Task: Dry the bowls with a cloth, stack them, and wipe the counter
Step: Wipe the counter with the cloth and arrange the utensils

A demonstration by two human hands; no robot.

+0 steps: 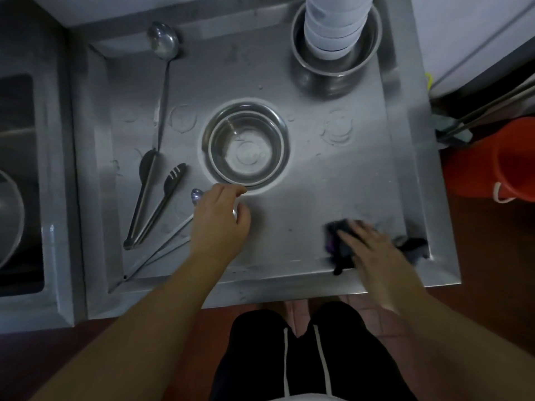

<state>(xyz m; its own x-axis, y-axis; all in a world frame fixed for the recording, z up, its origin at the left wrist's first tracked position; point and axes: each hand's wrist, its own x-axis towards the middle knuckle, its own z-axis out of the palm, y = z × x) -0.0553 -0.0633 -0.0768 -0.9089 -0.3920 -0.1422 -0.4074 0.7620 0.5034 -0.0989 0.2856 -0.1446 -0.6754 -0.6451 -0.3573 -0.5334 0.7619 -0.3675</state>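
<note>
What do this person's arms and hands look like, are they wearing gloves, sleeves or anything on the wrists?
Both arms are bare up to the picture's edge: no sleeves in view. The left hand and right hand have no gloves, and I see no rings, watch or bracelet, though the picture is a bit blurred. Below are dark trousers with white drawstrings.

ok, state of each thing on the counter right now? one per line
steel bowl: upright, mid-counter, empty
white bowls: stacked inside the far steel bowl
cloth: flat on counter under right hand
left hand: at the near rim of the steel bowl, fingers curled
counter: wet ring marks
tongs: lying, open
ladle: lying flat
</note>
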